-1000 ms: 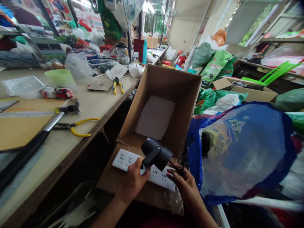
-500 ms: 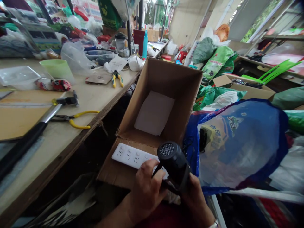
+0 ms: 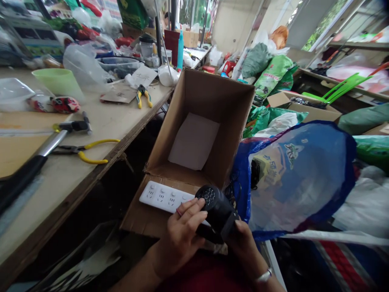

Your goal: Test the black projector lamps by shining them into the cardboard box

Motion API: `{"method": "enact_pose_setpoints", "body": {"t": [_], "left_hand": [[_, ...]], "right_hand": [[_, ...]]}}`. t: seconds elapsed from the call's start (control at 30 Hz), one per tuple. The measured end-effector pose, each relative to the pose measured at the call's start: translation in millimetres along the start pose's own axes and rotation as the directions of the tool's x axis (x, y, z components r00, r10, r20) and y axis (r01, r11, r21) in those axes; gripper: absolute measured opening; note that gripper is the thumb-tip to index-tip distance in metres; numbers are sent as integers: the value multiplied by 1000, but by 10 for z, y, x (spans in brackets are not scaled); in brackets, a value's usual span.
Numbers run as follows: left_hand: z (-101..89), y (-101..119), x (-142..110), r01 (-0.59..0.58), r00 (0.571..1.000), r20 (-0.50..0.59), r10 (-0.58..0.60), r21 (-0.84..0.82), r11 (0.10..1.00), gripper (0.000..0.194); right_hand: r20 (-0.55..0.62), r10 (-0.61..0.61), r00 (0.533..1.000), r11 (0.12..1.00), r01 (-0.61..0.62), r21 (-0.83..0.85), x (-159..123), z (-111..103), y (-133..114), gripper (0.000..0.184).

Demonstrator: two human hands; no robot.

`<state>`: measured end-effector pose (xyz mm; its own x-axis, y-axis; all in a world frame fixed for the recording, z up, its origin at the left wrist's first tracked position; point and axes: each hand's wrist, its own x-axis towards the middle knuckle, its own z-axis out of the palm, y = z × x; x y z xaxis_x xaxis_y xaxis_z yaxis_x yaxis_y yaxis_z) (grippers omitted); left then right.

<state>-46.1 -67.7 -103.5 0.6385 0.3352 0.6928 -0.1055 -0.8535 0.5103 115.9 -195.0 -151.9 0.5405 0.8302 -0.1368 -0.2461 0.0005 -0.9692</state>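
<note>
My left hand [image 3: 179, 237] and my right hand [image 3: 243, 243] both grip a black LED spotlight [image 3: 215, 211], its round lens of small bulbs facing up and left. A white multi-socket power strip [image 3: 164, 198] lies on the open flap of a cardboard box [image 3: 209, 91], just beyond my left fingers. Its right end is hidden behind my hand and the light. A white sheet [image 3: 193, 141] lies on the box floor. Thin black cable shows near my right hand, and its path is hard to follow.
To the left, a wooden workbench [image 3: 91, 121] holds yellow-handled pliers [image 3: 85, 149], a hammer [image 3: 71, 126] and a green cup [image 3: 57, 83]. On the right, a blue-rimmed plastic bag [image 3: 298, 178] presses against the box. Sacks and boxes are piled beyond it.
The spotlight has turned so its lens now faces me, and it sits lower and closer than a second ago. My hands have stayed on it. The view has drifted slightly.
</note>
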Motion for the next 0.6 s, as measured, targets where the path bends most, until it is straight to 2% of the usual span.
{"method": "enact_pose_setpoints", "body": {"t": [0.07,0.13,0.2,0.27,0.37,0.43,0.6], "left_hand": [[-39,-8,6,32,999,12,-31,-75,997,45],[-70,-16,22,56,998,27,-52,-160,985,46],[-94,-21,47,115,992,73,-102,-211,971,55],[-108,-25,71,178,976,167,-142,-225,958,73],[-101,-31,88,194,943,313,-109,-255,947,97],[-74,-35,87,177,942,327,-74,-296,939,96],[24,-37,64,126,972,230,-54,-312,942,75]], "right_hand": [[67,101,993,971,-113,212,-10,-63,55,53],[135,148,980,923,-186,338,-15,-117,86,64],[149,126,981,930,-169,327,-12,-155,61,69],[151,105,983,948,-145,283,-6,-174,-29,72],[195,128,972,950,-177,257,-6,-173,-218,74],[202,133,970,942,-187,278,-22,-156,-305,71],[82,71,994,934,-95,343,-95,-101,-268,64]]}}
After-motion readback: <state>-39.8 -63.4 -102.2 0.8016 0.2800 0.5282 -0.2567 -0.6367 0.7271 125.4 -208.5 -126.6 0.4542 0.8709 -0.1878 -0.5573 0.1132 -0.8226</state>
